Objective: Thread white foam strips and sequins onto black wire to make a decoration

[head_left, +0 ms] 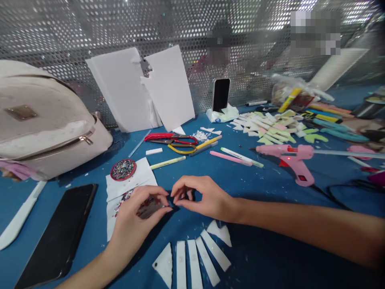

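My left hand (135, 218) is curled round a small shiny piece covered in glitter (148, 208), held just above a white paper sheet (132, 182) scattered with sequins. My right hand (201, 196) pinches its fingertips together right beside that piece, thumb and fingers closed on something too small to make out. A round lid full of sequins (123, 169) sits on the paper just behind my left hand. Several white foam strips (194, 261) lie fanned out on the blue table (255, 257) in front of my hands.
A black phone (57, 237) lies at left, a beige backpack (45, 124) behind it. Red scissors (171, 139), pens and a pink glue gun (288, 156) with its cord lie behind my hands. Foam sheets (144, 88) lean on the perforated metal wall. Cut foam bits (270, 126) are piled at right.
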Available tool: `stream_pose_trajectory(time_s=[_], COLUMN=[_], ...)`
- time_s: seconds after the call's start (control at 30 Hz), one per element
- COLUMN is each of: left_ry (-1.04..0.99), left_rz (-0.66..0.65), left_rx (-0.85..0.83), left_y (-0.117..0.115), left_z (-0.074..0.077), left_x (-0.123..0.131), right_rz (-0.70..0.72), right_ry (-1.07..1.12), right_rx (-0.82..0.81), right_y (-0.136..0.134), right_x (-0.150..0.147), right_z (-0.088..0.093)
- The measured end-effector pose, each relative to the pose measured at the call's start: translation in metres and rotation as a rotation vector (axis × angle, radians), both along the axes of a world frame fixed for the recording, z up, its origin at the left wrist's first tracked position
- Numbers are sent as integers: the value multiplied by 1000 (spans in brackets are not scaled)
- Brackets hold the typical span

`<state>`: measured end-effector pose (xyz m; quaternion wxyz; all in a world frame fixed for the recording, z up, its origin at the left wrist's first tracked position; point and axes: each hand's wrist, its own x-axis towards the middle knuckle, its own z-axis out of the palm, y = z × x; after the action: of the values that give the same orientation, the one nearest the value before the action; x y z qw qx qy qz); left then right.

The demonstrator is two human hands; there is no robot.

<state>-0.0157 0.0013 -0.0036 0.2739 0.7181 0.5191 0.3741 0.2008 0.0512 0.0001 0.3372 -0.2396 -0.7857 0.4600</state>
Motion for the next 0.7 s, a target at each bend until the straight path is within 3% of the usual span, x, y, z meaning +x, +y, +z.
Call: stream_pose_trajectory(time_s=[0.7], left_ry=[67], left_rz=[-38], left_rx=[92], left_y=[2], left_z=[0], left_x=[0], right_rz=[-19], right_ry=[-41], right_rx=[28], right_y=[0], right_x=[-3], right_z=[-2])
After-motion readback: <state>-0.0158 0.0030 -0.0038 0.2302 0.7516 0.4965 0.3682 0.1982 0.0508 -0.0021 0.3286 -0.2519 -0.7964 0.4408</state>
